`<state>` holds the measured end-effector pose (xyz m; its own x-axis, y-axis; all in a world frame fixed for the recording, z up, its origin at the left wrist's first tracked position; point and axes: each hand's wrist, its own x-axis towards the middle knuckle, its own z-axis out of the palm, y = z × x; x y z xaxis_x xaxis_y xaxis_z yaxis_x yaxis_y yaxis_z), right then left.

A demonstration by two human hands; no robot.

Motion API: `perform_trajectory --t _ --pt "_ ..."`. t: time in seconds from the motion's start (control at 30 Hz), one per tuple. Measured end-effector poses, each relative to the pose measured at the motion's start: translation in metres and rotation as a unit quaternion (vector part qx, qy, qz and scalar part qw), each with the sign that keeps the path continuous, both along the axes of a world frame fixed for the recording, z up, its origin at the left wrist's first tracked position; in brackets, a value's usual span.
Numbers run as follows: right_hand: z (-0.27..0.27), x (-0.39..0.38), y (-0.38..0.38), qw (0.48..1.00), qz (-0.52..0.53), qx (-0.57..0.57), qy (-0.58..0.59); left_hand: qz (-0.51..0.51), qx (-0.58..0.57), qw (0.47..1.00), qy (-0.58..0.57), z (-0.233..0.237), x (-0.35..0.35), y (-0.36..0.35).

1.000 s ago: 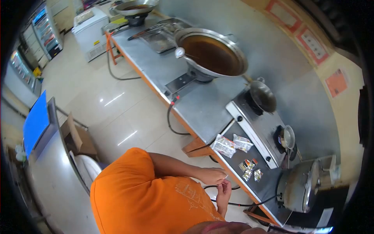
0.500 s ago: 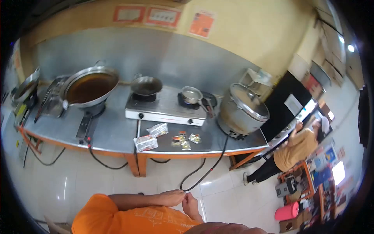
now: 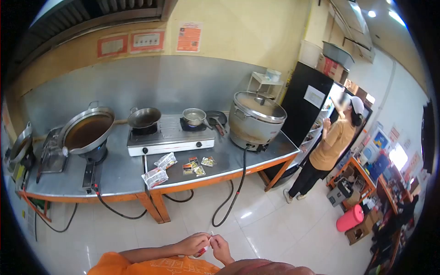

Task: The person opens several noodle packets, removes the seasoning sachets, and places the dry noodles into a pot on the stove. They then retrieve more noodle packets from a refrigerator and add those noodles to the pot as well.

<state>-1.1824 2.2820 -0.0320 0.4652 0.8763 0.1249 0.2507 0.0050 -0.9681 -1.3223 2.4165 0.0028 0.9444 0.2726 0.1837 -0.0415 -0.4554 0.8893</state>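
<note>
Low in front of my body, both hands pinch a small red-and-white packet (image 3: 202, 250). My left hand (image 3: 191, 244) closes around its body, with the red part showing below the fingers. My right hand (image 3: 221, 250) is closed at the packet's top edge, fingertips close to the left ones. Beyond them on the steel table, two silver-and-white packets (image 3: 155, 177) lie near the front edge. Several small seasoning sachets (image 3: 194, 165) are spread to their right. Behind these stands a two-burner gas stove (image 3: 172, 143), with a small saucepan (image 3: 194, 117) on its right burner.
A wok (image 3: 144, 118) sits on the left burner. Farther left is a large wok of brown liquid (image 3: 89, 131). A big lidded rice cooker (image 3: 256, 123) stands at right. A co-worker (image 3: 332, 140) stands by the open fridge (image 3: 303, 98). Hoses (image 3: 233, 201) hang below the table (image 3: 220, 179).
My view has swung to the right and steadied. The red-and-white packet now shows between my hands, which remain close together. The co-worker still stands by the fridge.
</note>
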Motion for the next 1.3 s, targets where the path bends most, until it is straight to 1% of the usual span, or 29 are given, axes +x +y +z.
perform_trajectory --t 0.07,0.1,0.17,0.2,0.3,0.4,0.5,0.57,0.6,0.7,0.8,0.9,0.97,1.0,1.1,1.13,1.2,1.3 --pt "0.012 -0.004 -0.003 0.998 -0.003 0.056 -0.013 0.054 -0.128 0.989 0.044 0.028 -0.015 0.000" --pt "0.022 -0.008 -0.003 0.996 -0.002 0.081 -0.040 0.032 -0.056 0.998 -0.003 0.034 -0.020 0.003" --pt "0.059 -0.023 -0.001 0.987 0.000 0.130 -0.094 -0.011 0.087 0.991 -0.099 0.043 -0.032 0.011" --pt "0.070 -0.033 0.000 0.986 -0.001 0.131 -0.106 0.003 0.111 0.985 -0.129 0.048 -0.038 0.010" --pt "0.094 -0.065 0.011 0.981 -0.003 0.134 -0.140 0.027 0.092 0.980 -0.173 0.056 -0.062 0.012" --pt "0.106 -0.106 0.029 0.979 0.005 0.125 -0.162 0.060 0.015 0.990 -0.130 0.072 -0.100 0.020" --pt "0.115 -0.147 0.049 0.977 0.028 0.126 -0.168 0.060 0.126 0.972 -0.187 0.076 -0.141 0.045" --pt "0.121 -0.173 0.065 0.974 0.061 0.140 -0.169 0.044 0.182 0.965 -0.182 0.086 -0.168 0.064" --pt "0.116 -0.183 0.071 0.971 0.085 0.137 -0.176 0.037 0.209 0.960 -0.181 0.092 -0.182 0.073" --pt "0.125 -0.207 0.080 0.958 0.155 0.133 -0.201 -0.059 0.320 0.928 -0.182 0.110 -0.216 0.103" --pt "0.123 -0.218 0.078 0.947 0.169 0.120 -0.243 -0.089 0.358 0.915 -0.163 0.094 -0.251 0.143" --pt "0.114 -0.235 0.076 0.975 0.097 0.098 -0.172 0.000 0.277 0.941 -0.194 0.078 -0.264 0.149" --pt "0.136 -0.246 0.077 0.989 0.037 0.070 -0.126 0.018 0.240 0.946 -0.218 0.076 -0.252 0.141" --pt "0.147 -0.249 0.079 0.993 0.005 0.055 -0.100 0.025 0.220 0.949 -0.226 0.076 -0.245 0.134" --pt "0.151 -0.240 0.079 0.984 -0.009 0.015 -0.176 -0.022 0.162 0.952 -0.261 0.082 -0.215 0.122" --pt "0.139 -0.233 0.079 0.977 -0.021 0.033 -0.208 -0.021 0.138 0.957 -0.254 0.084 -0.208 0.119" --pt "0.141 -0.228 0.069 0.985 -0.053 0.043 -0.158 -0.009 0.092 0.968 -0.234 0.085 -0.201 0.112" --pt "0.133 -0.222 0.055 0.991 -0.108 0.033 -0.073 0.015 0.006 0.968 -0.251 0.074 -0.181 0.103"
